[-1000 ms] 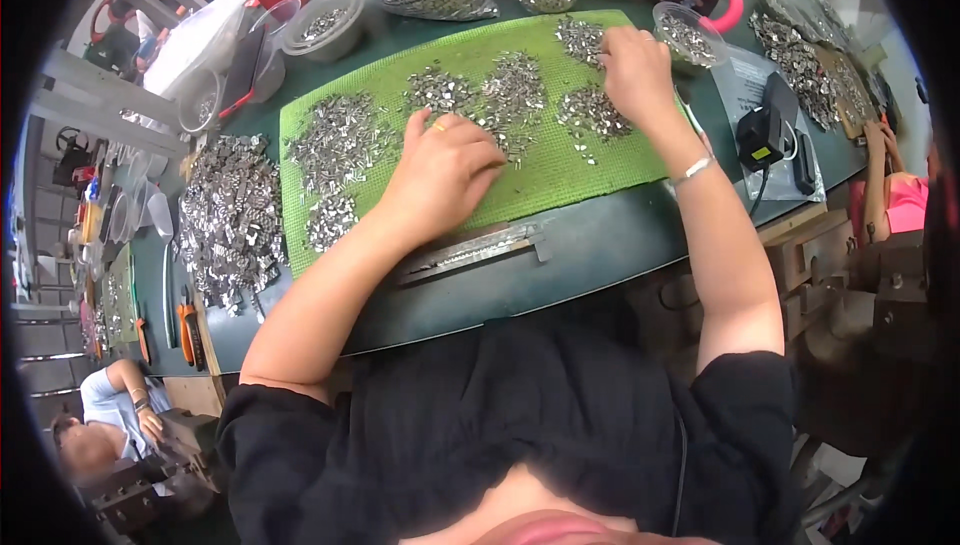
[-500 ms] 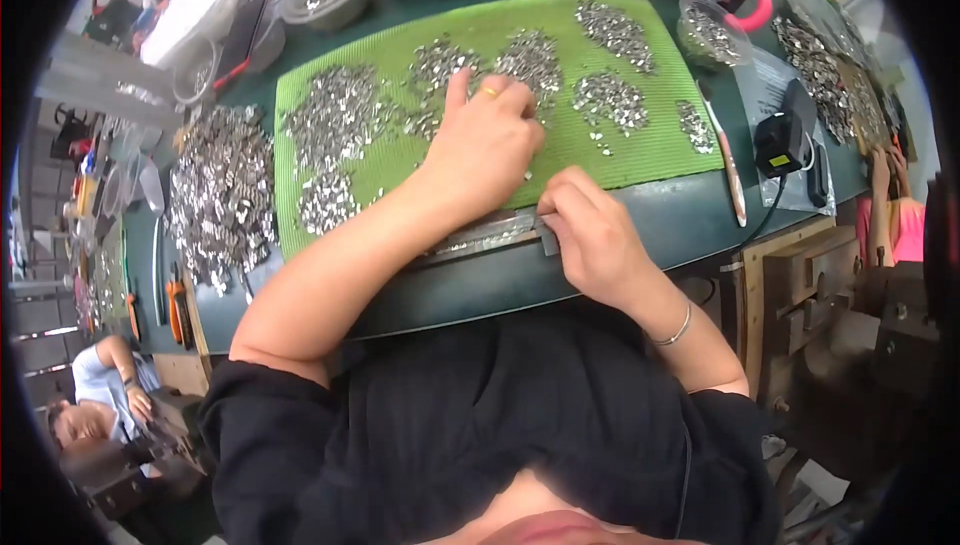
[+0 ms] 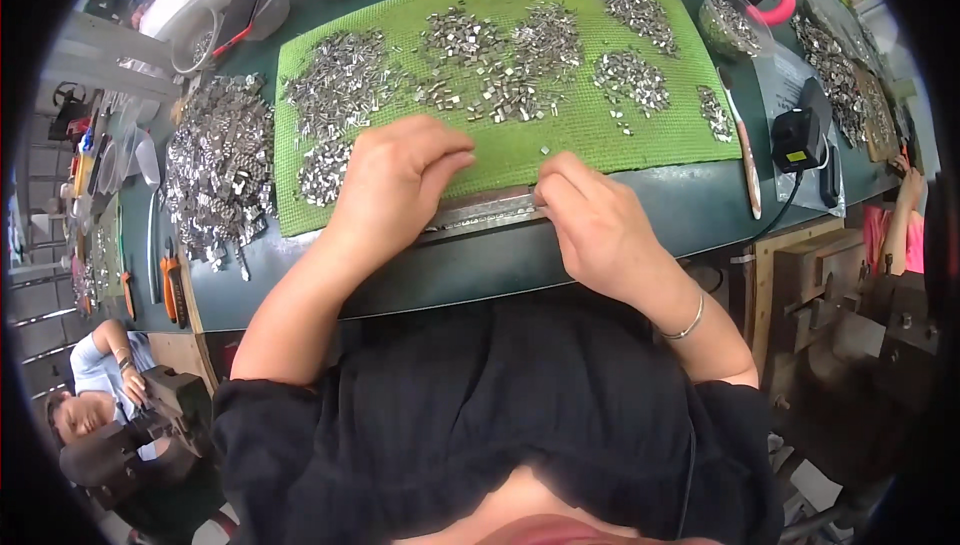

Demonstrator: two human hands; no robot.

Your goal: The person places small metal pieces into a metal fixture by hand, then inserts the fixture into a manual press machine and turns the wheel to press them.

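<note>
A long narrow metal strip (image 3: pixel 485 213) lies along the front edge of the green ribbed mat (image 3: pixel 400 160), with a row of tiny shiny bits along it. My right hand (image 3: pixel 600 230) has its fingers closed at the strip's right end. Just above the strip's left part is my left hand (image 3: pixel 395 180), its thumb and forefinger drawn together; whatever is between them is too small to make out. Small piles of silvery metal pieces (image 3: pixel 515 95) lie on the mat beyond my hands. One loose piece (image 3: pixel 545 150) sits by itself near my right fingers.
A large heap of metal pieces (image 3: pixel 220 165) is left of the mat, with orange-handled pliers (image 3: pixel 174 290) nearby. At right are a pen-like tool (image 3: pixel 748 160), a black adapter (image 3: pixel 797 140) and a plastic tub (image 3: pixel 732 20). Other people sit at both sides.
My left hand has come back from the piles toward me and to the left, over the strip. The right hand stays at the strip's end. The pile in the middle has spread nearer.
</note>
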